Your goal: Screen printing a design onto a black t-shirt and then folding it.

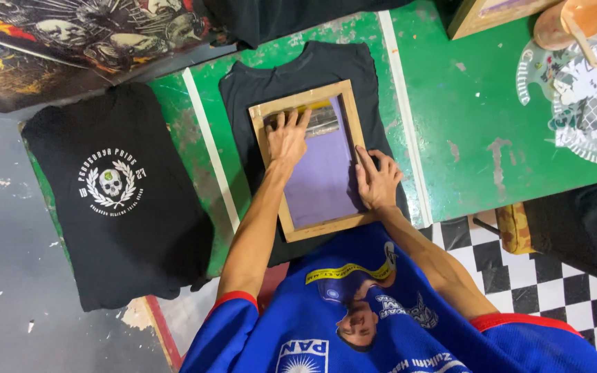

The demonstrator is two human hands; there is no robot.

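Across the green desk (pixel 478 131), white tape lines mark off sections. Largest item: a black T-shirt (pixel 133 228) at the left, laid flat, with a white wreath-and-skull print on it. A second black T-shirt (pixel 243 90) lies flat in the middle section, between two tape lines. On top of it sits a wooden-framed printing screen (pixel 265 148) with purple mesh, slightly tilted against the shirt's edges.

Left hand (pixel 287 138): fingers spread, palm flat, pressing on a squeegee (pixel 323 119) at the far end of the mesh. Blade lies across the screen's width; a yellowish strip shows just beyond it.

Right hand (pixel 377 181): fingers spread, pressed flat on the frame's right rail, with fingertips reaching onto the shirt beside it. No pinch in either hand.

Far right of desk: a round white printed design (pixel 592 114) lies on the green surface, with a tan cup and stick (pixel 575 24) above it. A further wooden frame corner (pixel 478 17) shows at the top edge. Dark printed cloth with skulls (pixel 84 31) lies top left. Checkered floor (pixel 547 283) shows lower right.
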